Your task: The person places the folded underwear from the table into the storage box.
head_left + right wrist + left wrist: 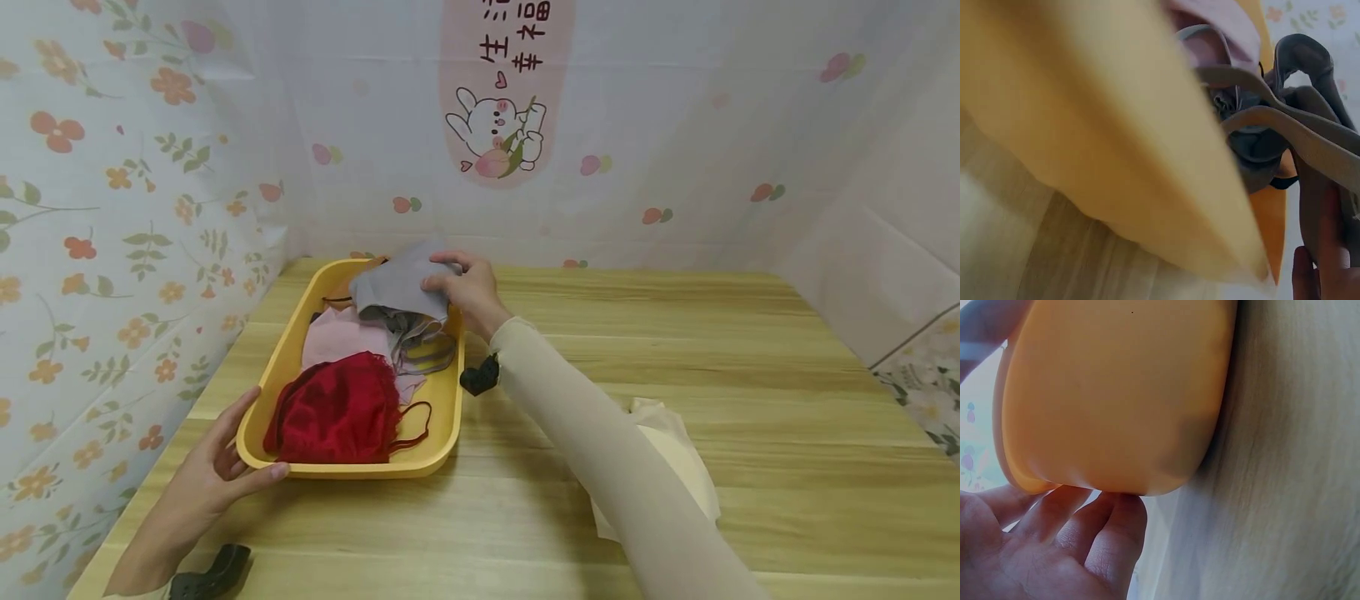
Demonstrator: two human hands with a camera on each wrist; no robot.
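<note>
My left hand (pixel 202 475) holds the near left corner of a yellow plastic tub (pixel 442 446), thumb along the front rim. In the left wrist view its fingers (pixel 1116 537) lie against the tub's outer wall. At the tub's far right, my right hand (pixel 472 292) pinches a grey bra (pixel 397 279) between thumb and fingers. Its grey straps (pixel 1310 137) hang loose in the right wrist view. Inside the tub, a red satin garment (pixel 337 408) with lace trim and thin straps lies nearest. Behind it is a pink garment (pixel 345 333), partly covered.
A cream, cup-shaped garment (pixel 682 458) lies on the wooden table (pixel 750 350), partly hidden under the right forearm. Floral cloth (pixel 150 208) stands along the left and a printed curtain (pixel 637 108) at the back. Black wrist devices (pixel 480 375) sit on both wrists.
</note>
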